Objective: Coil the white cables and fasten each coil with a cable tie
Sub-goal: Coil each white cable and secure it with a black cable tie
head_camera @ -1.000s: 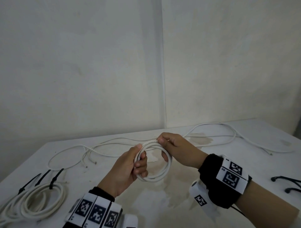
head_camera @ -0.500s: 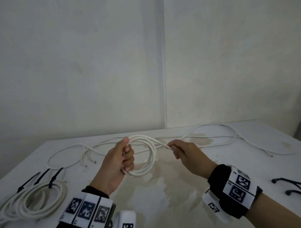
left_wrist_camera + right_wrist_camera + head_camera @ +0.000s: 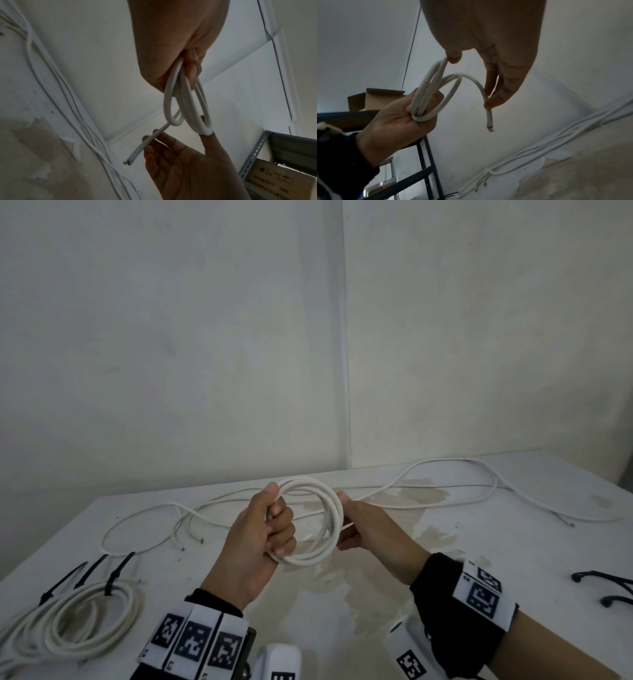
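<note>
I hold a small coil of white cable [image 3: 330, 508] above the table [image 3: 342, 628]. My left hand [image 3: 277, 525] grips the coil's left side, with fingers curled round the bundled loops [image 3: 419, 108]. At the coil's right side is my right hand [image 3: 342, 518]. Its thumb [image 3: 208, 136] presses the loops, and its fingers [image 3: 491, 97] pinch the last strand near the cable's cut end [image 3: 489, 128], which hangs free.
A finished coil [image 3: 68, 621] with black cable ties [image 3: 116, 573] lies at the table's front left. Loose white cables [image 3: 445, 484] trail across the back of the table. More black ties [image 3: 603, 583] lie at the right edge. Walls stand close behind.
Half a second ago my right hand was off to the right, holding a strand away from the coil. It has brought the strand back to the coil's right side as another loop.
</note>
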Tool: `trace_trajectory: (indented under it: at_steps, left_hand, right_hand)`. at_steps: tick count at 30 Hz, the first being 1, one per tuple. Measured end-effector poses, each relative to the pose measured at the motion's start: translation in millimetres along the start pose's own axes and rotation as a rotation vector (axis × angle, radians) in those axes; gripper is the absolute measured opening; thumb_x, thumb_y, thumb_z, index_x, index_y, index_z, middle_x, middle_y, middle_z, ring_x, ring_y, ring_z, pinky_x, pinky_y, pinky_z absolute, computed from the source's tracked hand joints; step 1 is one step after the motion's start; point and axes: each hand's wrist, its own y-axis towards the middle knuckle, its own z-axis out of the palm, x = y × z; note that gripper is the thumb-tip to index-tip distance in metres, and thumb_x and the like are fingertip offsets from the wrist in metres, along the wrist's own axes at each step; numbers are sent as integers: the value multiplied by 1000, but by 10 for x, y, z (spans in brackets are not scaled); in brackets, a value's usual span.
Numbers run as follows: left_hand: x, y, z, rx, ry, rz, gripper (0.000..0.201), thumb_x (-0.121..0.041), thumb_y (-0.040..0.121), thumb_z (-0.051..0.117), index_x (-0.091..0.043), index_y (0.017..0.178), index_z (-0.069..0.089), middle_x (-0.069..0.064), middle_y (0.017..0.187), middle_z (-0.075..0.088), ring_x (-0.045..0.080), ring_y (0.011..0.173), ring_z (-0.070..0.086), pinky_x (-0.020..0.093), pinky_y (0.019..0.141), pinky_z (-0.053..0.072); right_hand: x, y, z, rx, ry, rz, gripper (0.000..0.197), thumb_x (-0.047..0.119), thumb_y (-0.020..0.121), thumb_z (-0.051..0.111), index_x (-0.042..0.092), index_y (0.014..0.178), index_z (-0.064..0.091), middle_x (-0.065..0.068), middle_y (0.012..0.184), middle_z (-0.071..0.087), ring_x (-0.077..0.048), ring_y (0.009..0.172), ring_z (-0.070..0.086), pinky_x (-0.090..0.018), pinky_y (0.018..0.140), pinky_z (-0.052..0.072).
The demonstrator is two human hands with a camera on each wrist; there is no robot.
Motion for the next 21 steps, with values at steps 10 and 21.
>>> trace_trajectory:
  at_steps: [10,21]
  left_hand:
    - [108,15,14,-47,-38,-24,42,-31,97,36,-16,58,32,-8,40,22,4,29,19,15,32,21]
    - [147,-3,-13,-78,85,26,42,-30,97,37,-15,58,32,-7,42,22,5,33,18,17,34,21]
  right_hand:
    - [32,-37,48,-53,264,-105,20,0,83,61,1,103,60,-10,85,68,-10,69,66,-21,69,56]
    - [114,-143,90,171,312,-34,11,4,91,52,9,99,56,0,68,61,-9,59,60,-18,60,49]
